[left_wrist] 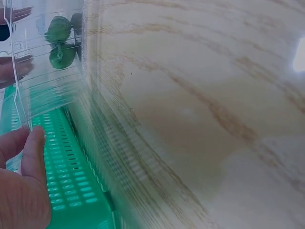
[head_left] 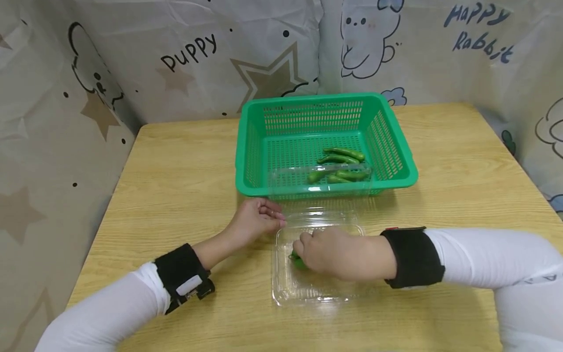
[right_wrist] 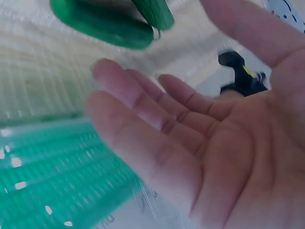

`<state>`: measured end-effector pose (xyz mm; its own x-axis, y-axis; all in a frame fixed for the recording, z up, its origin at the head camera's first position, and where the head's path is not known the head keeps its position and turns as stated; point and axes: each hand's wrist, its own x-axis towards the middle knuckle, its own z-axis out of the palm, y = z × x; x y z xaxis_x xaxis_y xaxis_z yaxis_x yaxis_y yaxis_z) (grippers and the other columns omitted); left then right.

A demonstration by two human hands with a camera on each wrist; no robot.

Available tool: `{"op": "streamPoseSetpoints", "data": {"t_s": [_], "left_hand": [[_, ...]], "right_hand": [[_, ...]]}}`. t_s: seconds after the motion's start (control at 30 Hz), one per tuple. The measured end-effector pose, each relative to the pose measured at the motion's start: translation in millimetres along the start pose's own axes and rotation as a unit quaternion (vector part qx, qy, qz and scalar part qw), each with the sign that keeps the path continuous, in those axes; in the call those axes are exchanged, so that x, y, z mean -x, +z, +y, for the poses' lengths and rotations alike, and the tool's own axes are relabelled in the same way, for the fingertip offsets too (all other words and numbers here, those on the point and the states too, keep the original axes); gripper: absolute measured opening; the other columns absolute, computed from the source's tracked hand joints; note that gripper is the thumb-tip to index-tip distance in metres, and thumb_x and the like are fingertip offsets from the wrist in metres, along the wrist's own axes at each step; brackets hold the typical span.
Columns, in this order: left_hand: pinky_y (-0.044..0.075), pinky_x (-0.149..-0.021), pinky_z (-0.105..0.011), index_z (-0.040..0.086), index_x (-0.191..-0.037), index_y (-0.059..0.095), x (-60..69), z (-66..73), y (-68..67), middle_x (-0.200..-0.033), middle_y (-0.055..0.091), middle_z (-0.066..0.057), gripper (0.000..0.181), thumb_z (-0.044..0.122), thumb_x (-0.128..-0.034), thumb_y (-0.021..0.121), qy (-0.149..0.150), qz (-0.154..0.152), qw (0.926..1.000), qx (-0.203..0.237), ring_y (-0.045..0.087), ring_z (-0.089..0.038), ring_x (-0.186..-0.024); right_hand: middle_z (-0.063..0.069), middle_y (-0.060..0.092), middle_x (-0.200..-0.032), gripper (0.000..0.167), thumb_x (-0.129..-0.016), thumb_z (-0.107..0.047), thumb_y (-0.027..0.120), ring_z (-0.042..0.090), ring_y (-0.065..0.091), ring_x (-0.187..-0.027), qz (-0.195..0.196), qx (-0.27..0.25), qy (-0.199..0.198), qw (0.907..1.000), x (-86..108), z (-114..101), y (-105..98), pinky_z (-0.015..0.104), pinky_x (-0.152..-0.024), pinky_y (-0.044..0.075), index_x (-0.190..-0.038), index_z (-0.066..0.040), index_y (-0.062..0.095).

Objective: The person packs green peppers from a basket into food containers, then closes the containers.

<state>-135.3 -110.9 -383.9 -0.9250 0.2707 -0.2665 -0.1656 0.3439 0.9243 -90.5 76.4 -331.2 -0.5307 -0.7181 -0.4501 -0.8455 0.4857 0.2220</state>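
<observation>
A hinged clear plastic container [head_left: 277,288] lies on the table with its lid [head_left: 320,168] raised against the basket. My left hand [head_left: 259,217] pinches the container's edge near the hinge, thumb against finger, as the left wrist view of the hand [left_wrist: 26,191] shows. My right hand [head_left: 334,254] is over the container's tray. Under it lie green peppers [head_left: 300,263], partly hidden by the fingers. In the right wrist view the right hand [right_wrist: 190,129] has its fingers loosely extended, apart from the green peppers [right_wrist: 102,24], and holds nothing.
A green plastic basket [head_left: 325,101] stands behind the container, with several green peppers [head_left: 345,153] at its right side. The wooden table [head_left: 176,181] meets a patterned cloth [head_left: 198,88] at the back and left.
</observation>
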Motion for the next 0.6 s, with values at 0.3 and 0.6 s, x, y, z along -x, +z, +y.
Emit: {"op": "streamPoseSetpoints", "data": {"t_s": [0.3,0.6], "left_hand": [[0.053,-0.064,-0.020,-0.010,-0.108,0.060,-0.5,1.4,0.5,-0.092,0.070,-0.014,0.034,0.000,-0.0775,0.072,-0.003,0.001,1.0000,0.003,0.065,-0.010,-0.074],[0.054,-0.066,-0.020,-0.014,-0.109,0.057,1.2,0.9,-1.0,-0.095,0.068,-0.019,0.034,-0.003,-0.0791,0.069,0.009,-0.004,0.9998,0.019,0.065,-0.011,-0.077]], "right_hand": [[-0.001,0.056,-0.086,0.033,-0.082,-0.023,0.071,0.012,0.057,-0.071,0.071,-0.004,-0.038,0.9968,12.3,13,-19,0.024,-0.049,0.050,-0.104,-0.009,0.051],[0.000,0.061,-0.097,0.040,-0.082,-0.035,0.071,0.014,0.063,-0.080,0.132,-0.035,-0.053,0.9892,26.2,30,-42,0.024,-0.044,0.046,-0.107,-0.010,0.052]]}}
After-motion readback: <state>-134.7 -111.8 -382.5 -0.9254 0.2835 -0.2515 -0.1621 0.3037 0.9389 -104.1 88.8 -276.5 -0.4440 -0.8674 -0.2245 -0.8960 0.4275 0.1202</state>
